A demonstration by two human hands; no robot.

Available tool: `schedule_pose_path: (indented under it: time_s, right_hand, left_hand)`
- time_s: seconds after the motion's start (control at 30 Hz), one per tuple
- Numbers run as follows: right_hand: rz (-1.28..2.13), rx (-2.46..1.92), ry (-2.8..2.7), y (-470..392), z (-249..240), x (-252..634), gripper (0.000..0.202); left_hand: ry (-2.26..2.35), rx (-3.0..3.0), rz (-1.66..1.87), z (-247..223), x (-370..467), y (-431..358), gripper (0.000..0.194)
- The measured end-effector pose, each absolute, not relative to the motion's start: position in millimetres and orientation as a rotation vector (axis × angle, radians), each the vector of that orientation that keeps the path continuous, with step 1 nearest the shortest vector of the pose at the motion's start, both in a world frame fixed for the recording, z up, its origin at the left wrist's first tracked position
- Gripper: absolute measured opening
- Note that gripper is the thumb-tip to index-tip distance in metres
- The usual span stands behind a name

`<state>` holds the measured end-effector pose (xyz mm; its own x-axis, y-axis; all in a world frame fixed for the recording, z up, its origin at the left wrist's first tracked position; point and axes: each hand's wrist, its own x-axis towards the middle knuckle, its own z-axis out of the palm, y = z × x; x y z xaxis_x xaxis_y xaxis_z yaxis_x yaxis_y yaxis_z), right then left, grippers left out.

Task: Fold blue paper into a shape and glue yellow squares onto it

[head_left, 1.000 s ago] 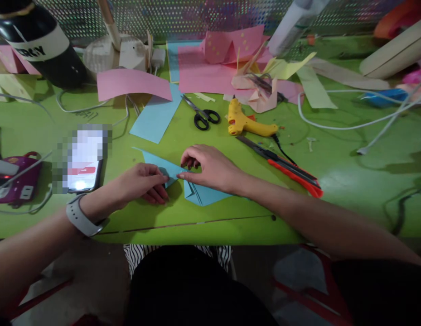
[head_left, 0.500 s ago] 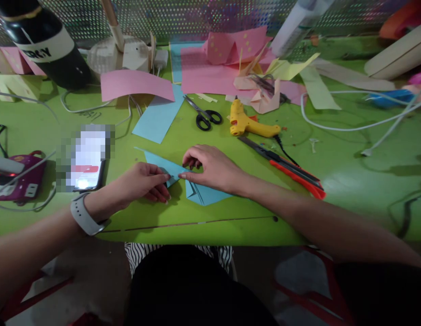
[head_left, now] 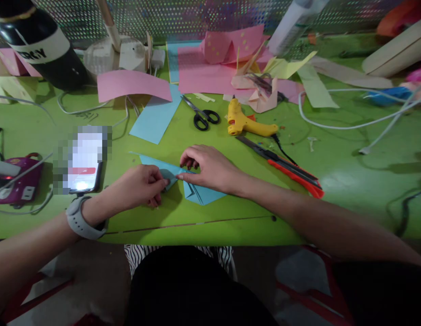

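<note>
A folded piece of blue paper (head_left: 205, 194) lies on the green table near its front edge, with several creased layers showing at its right part. My left hand (head_left: 147, 183) pinches its left part between thumb and curled fingers. At the paper's middle, my right hand (head_left: 213, 167) presses with the thumb tip, its other fingers curled above the sheet. The palm covers some of the paper's right side. Both thumb tips are close together on the fold. Beyond my hands lie black-handled scissors (head_left: 205, 117) and a flat blue paper strip (head_left: 156, 120).
A yellow hot glue gun (head_left: 251, 124) and a red utility knife (head_left: 292, 174) lie right of my hands. To the left are a lit phone (head_left: 84, 158) and a purple power block (head_left: 21, 176) with cables. Pink paper (head_left: 203, 79) and a dark bottle (head_left: 43, 50) stand behind.
My left hand has turned, its fingers curling further under, and its thumb lies on the paper. The paper's left tip sits slightly lower. My right hand stays nearly still on the fold.
</note>
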<state>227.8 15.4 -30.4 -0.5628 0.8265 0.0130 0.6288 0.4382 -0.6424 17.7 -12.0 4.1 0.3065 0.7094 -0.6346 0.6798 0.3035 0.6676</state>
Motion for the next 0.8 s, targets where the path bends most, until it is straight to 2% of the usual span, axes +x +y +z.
schedule_pose_path:
  time_s: [0.17, 0.27, 0.3, 0.43, 0.5, 0.8]
  right_hand:
    - [0.850, -1.258, -2.369, 15.2, -29.7, 227.7, 0.024]
    - [0.854, -1.257, -2.366, 15.3, -29.8, 227.4, 0.024]
    - [0.855, -1.255, -2.366, 15.4, -30.0, 227.3, 0.024]
    - [0.847, -1.248, -2.365, 15.1, -30.6, 226.8, 0.023]
    - [0.843, -1.254, -2.363, 14.7, -30.9, 226.6, 0.022]
    - [0.819, -1.241, -2.363, 14.3, -32.1, 226.4, 0.023]
  left_hand:
    - [1.579, 2.193, 0.058, 1.5, 7.0, -35.2, 0.025]
    - [1.372, 2.721, 0.321, -6.4, 4.7, -55.5, 0.022]
    - [1.317, 2.824, 0.358, -9.8, 5.2, -61.3, 0.027]
    - [1.328, 2.900, 0.261, -21.0, 10.3, -73.7, 0.056]
    - [1.371, 2.868, 0.226, -23.8, 12.2, -74.2, 0.065]
    - [1.341, 2.876, 0.261, -25.3, 11.7, -69.6, 0.076]
